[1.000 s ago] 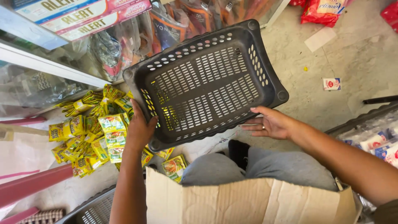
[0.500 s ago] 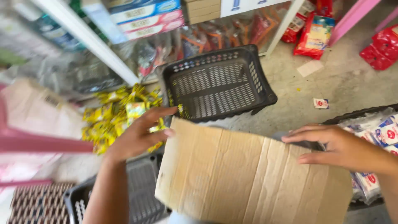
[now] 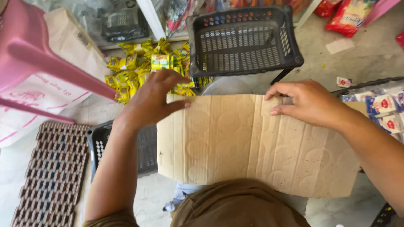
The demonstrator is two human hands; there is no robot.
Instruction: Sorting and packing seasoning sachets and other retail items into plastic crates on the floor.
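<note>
A flat brown cardboard sheet (image 3: pixel 252 143) lies across my lap. My left hand (image 3: pixel 153 98) rests on its upper left corner, thumb on the card and fingers spread. At the top right edge my right hand (image 3: pixel 307 101) lies with its fingers curled over the edge. Just beyond the sheet an empty black plastic basket (image 3: pixel 246 40) sits on the floor. A heap of small yellow and green packets (image 3: pixel 147 65) lies to the left of the basket, just past my left fingertips.
A pink plastic stool (image 3: pixel 40 54) and a white printed sack (image 3: pixel 54 90) are on the left. Another black basket (image 3: pixel 122 147) and a woven mat (image 3: pixel 50 172) lie below. A crate of white and blue packets (image 3: pixel 385 109) is right; red bags (image 3: pixel 351 17) lie far right.
Both hands left the black basket, which now sits on the floor farther away. The cardboard sheet came up flat into the middle of the view, and both hands moved onto its top edge.
</note>
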